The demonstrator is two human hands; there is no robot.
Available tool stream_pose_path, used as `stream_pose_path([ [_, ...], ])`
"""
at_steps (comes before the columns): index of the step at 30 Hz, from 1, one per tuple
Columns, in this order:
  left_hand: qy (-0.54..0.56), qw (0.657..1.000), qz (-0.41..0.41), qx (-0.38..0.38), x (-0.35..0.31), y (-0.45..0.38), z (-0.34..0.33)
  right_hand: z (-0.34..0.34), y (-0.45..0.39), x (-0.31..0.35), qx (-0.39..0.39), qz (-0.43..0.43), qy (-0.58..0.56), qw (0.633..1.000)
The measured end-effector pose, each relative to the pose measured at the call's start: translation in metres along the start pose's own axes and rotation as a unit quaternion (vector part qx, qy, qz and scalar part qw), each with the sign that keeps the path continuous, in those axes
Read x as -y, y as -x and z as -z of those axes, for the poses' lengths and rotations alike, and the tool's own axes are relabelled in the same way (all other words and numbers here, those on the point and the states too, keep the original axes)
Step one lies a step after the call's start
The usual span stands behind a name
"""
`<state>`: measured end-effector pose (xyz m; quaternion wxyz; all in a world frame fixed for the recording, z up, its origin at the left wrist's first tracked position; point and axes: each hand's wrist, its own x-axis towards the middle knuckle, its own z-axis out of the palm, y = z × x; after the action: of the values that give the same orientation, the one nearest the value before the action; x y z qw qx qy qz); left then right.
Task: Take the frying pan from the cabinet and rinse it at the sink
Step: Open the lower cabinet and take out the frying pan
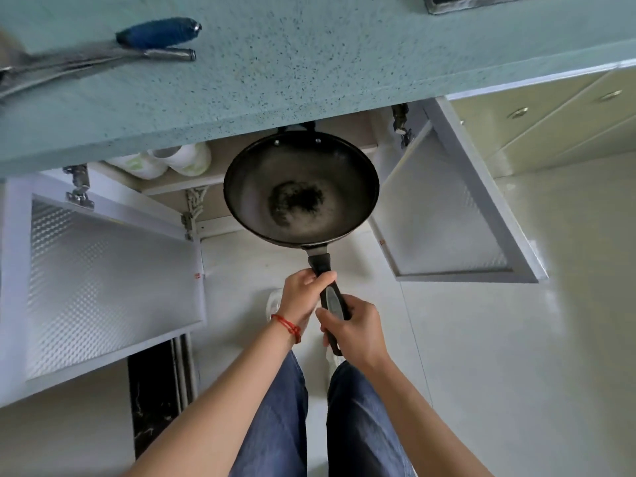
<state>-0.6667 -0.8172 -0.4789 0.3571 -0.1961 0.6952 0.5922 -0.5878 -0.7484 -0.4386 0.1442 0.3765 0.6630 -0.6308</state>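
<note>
Fingers (325, 277) of our left hand (298, 297) curl round the upper part of the frying pan's handle (329, 297), just below where it meets the bowl, while our right hand (354, 330) wraps the lower part of the same handle, thumb laid along its top; both hands are closed on it and neither has a free finger. From that double grip the frying pan (301, 187) reaches out ahead of us, held roughly level, its far rim tucked just under the front edge of the counter (309, 70) and in the mouth of the open cabinet (213, 182), with both cabinet doors (113, 287) swung wide on either side. A dark patch sits in the middle of the bowl. To do this step well, we judge we should draw the pan straight back toward us until the small loop handle at its far rim clears the counter edge before lifting, since raising it early would knock that edge. Keeping it level and centred between the doors should spare the hinges and the white containers (172, 161) on the shelf to the left. On the counter lie a steel ladle (103, 60) and a blue-handled tool (158, 32); the sink is out of sight here, so we would look for it before turning.
</note>
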Motion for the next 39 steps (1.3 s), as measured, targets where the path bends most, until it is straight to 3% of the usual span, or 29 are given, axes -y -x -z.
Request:
stream_pose_path([
  [5,-0.039,0.999,0.016,0.032,-0.002,0.043,0.012,-0.005,0.05,0.003,-0.025,-0.017,0.013,0.999],
  [13,-0.109,0.986,0.027,0.12,0.002,0.073,0.054,-0.054,0.105,0.007,-0.098,-0.038,-0.123,0.987],
  [21,-0.225,0.95,0.048,0.213,0.016,0.106,0.088,-0.104,0.163,-0.004,-0.18,-0.074,-0.215,0.957],
  [31,-0.315,0.901,0.072,0.291,0.063,0.163,0.069,-0.112,0.229,-0.041,-0.296,-0.13,-0.329,0.887],
  [39,-0.392,0.83,0.079,0.388,0.101,0.213,0.02,-0.088,0.281,-0.071,-0.39,-0.145,-0.407,0.813],
])
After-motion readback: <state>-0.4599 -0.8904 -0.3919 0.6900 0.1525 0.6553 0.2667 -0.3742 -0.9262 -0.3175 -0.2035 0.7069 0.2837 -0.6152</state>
